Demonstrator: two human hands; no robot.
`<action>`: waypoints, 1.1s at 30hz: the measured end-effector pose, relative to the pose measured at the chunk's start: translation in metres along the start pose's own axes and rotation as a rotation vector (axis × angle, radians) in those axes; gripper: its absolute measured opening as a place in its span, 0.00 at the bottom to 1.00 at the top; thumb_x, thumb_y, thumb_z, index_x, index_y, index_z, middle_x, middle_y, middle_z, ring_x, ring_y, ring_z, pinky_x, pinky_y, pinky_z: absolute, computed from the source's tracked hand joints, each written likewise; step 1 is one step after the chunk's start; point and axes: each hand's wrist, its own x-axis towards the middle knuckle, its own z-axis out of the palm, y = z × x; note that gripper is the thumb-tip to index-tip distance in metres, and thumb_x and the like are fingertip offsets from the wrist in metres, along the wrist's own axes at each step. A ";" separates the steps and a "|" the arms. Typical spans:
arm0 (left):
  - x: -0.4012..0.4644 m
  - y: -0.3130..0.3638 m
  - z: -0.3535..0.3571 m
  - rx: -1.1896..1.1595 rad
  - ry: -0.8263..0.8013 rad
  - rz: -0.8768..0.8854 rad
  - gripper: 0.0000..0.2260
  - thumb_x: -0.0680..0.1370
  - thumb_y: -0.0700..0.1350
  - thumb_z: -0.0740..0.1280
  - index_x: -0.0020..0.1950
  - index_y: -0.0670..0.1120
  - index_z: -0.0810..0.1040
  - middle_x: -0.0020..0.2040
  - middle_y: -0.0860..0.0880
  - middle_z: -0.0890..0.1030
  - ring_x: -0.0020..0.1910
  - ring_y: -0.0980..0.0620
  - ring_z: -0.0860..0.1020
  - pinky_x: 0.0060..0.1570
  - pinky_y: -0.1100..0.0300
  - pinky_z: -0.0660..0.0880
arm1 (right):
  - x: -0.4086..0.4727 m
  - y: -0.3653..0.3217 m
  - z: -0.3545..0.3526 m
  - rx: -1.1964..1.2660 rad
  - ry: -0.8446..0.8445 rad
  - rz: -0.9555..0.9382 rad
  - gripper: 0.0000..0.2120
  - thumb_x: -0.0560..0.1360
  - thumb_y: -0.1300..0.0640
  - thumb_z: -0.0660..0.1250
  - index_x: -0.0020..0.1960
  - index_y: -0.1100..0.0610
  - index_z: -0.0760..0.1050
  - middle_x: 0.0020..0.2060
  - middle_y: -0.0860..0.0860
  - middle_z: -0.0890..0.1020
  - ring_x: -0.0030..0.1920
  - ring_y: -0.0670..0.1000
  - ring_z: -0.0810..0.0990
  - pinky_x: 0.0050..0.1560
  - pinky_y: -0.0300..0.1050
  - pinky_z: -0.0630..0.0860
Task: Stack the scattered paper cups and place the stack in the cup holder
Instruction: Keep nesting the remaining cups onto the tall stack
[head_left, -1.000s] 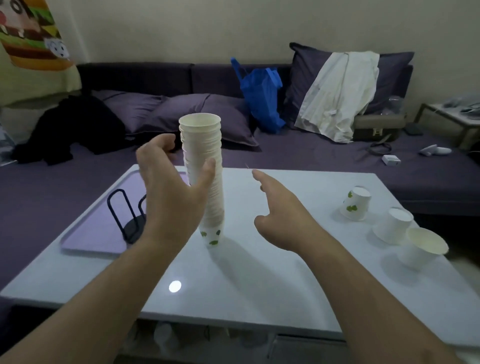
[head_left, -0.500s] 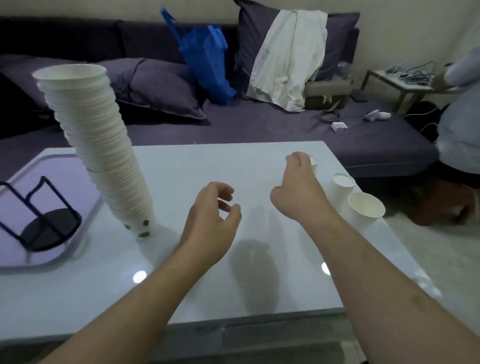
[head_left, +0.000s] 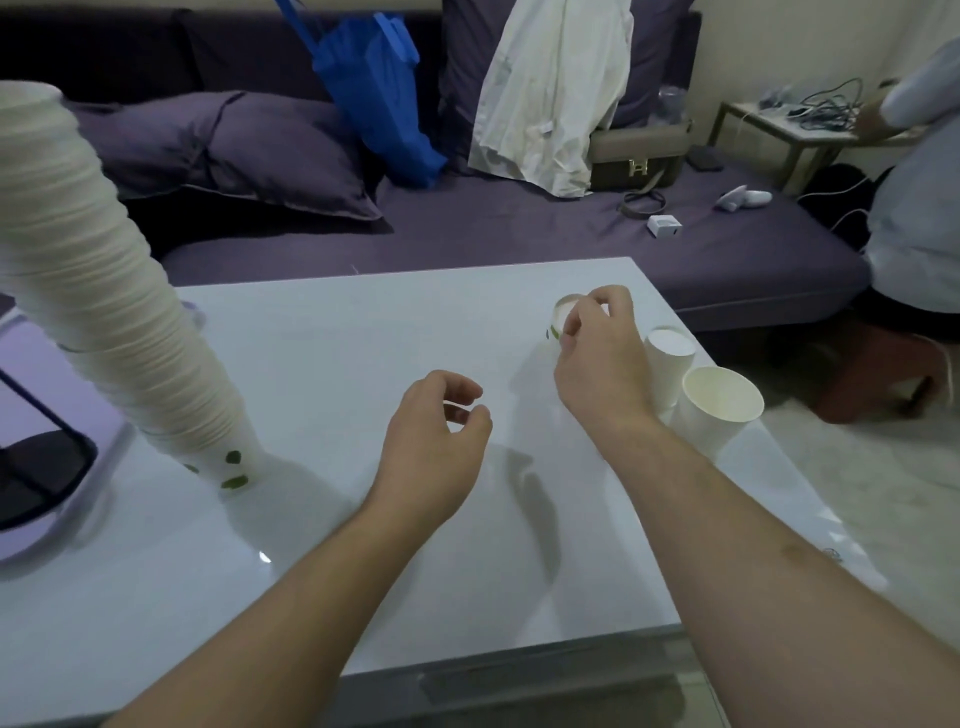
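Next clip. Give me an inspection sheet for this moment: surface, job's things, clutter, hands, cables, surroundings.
Surface: white glossy table; lilac tray at its left edge.
Job's things: tall cup stack stands on the table, leaning; black cup holder on the tray; three loose cups at the right: far cup, upside-down cup, upright cup.
Clutter: nothing seen on the table.
Hands: right hand grips the far cup; left hand loosely curled, holds nothing.
Cables: tangle on the side table.
Surroundings: purple sofa with blue bag, white garment, handbag; another person at right.
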 end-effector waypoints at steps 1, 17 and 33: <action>0.000 0.000 0.000 0.003 0.000 0.004 0.05 0.83 0.46 0.66 0.58 0.54 0.78 0.59 0.58 0.79 0.54 0.65 0.78 0.37 0.75 0.73 | 0.000 0.000 0.000 -0.026 0.005 -0.001 0.07 0.78 0.68 0.68 0.48 0.57 0.73 0.66 0.48 0.68 0.46 0.58 0.77 0.43 0.55 0.78; -0.003 0.009 -0.009 0.091 -0.166 -0.088 0.17 0.78 0.58 0.74 0.63 0.55 0.74 0.52 0.58 0.81 0.49 0.59 0.80 0.41 0.61 0.75 | -0.009 -0.035 -0.047 0.249 -0.367 -0.043 0.04 0.81 0.55 0.70 0.47 0.50 0.80 0.56 0.47 0.79 0.51 0.49 0.80 0.49 0.44 0.74; -0.028 0.002 -0.037 -0.001 -0.139 -0.129 0.17 0.76 0.61 0.75 0.61 0.58 0.77 0.53 0.59 0.82 0.51 0.55 0.81 0.48 0.57 0.79 | 0.013 -0.003 -0.051 -0.467 -0.364 0.047 0.23 0.73 0.61 0.66 0.66 0.44 0.78 0.61 0.53 0.79 0.63 0.59 0.79 0.65 0.52 0.65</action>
